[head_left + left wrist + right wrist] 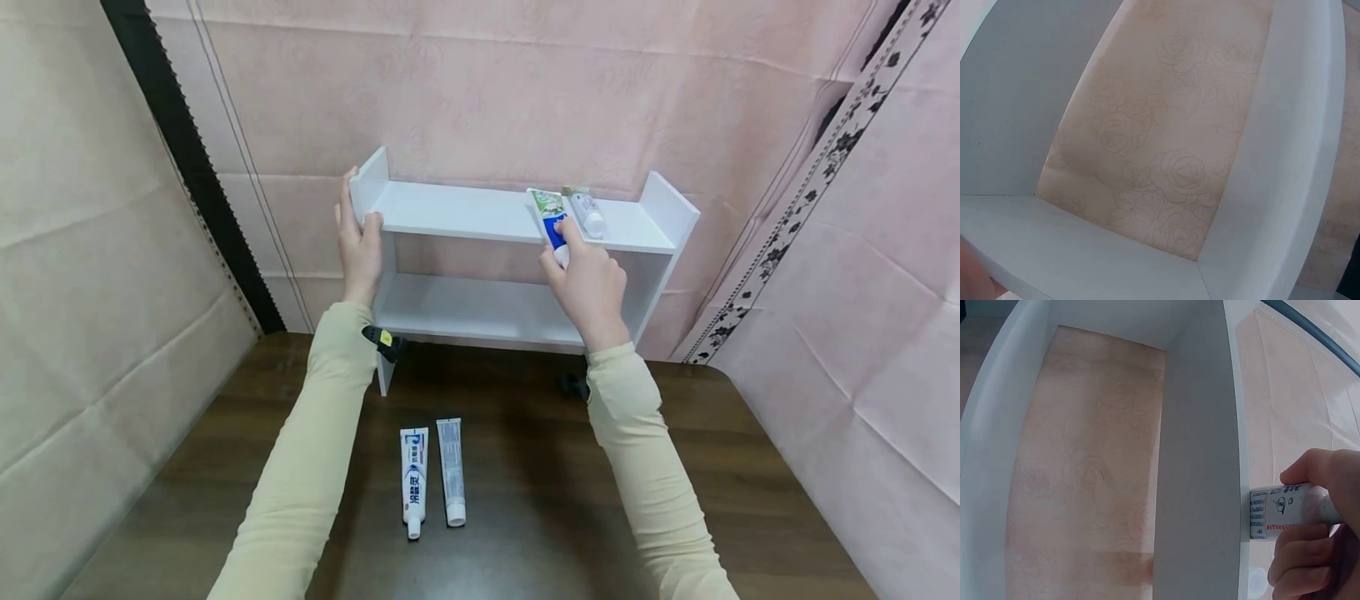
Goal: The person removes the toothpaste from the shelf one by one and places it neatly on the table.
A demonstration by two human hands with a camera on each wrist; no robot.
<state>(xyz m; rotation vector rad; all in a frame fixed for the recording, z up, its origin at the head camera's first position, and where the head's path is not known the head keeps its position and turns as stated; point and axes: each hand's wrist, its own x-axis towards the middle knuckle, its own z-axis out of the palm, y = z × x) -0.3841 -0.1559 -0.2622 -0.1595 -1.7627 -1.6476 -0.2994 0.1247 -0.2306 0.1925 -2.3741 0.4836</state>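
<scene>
A white two-tier shelf (480, 310) stands at the back of the table. My left hand (360, 254) grips its left side panel, thumb at the front edge and fingers along the outside. In my right hand (592, 287) a green, blue and white toothpaste tube (551, 212) is pinched near its cap, its flat end over the upper board. The right wrist view shows the printed side of this tube (1282, 509) beyond the board's edge. Beside it on the upper board lies another whitish tube (587, 212), cap toward me.
Two more toothpaste tubes lie on the dark wooden table (525, 517) in front of the shelf: a white one with blue print (414, 479) and a greyish one (452, 471). Pale patterned cloth (525, 92) hangs behind the shelf and along both sides.
</scene>
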